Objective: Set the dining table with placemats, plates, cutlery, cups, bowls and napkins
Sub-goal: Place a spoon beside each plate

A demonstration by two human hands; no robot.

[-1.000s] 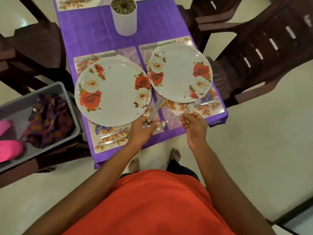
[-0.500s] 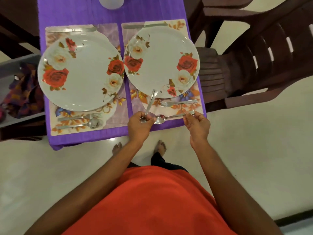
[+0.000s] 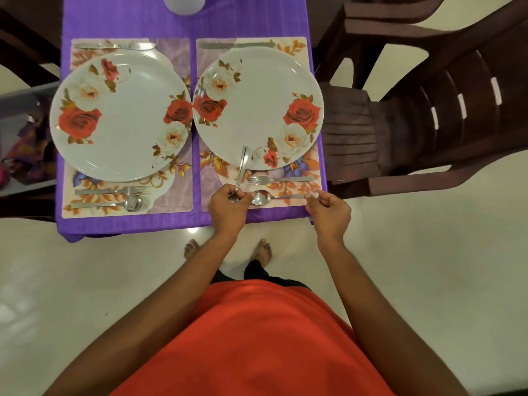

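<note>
Purple-clothed surface (image 3: 183, 27), two rose plates side by side. Left hand (image 3: 227, 208) grips a second spoon (image 3: 242, 170), its handle leaning over the right plate (image 3: 257, 110). Right hand (image 3: 331, 210) pinches the handle end of the spoon (image 3: 274, 197) lying on the right placemat (image 3: 208, 178), just below the fork (image 3: 280, 179). Brown chair (image 3: 414, 124) on the right, pale floor (image 3: 428, 238).

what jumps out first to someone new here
A left plate and right plate, both rose-patterned, sit on placemats on a purple tablecloth. The left hand grips a spoon tilted up over the right plate's rim, while the right hand pinches the handle of a second spoon lying flat on the placemat.
</note>
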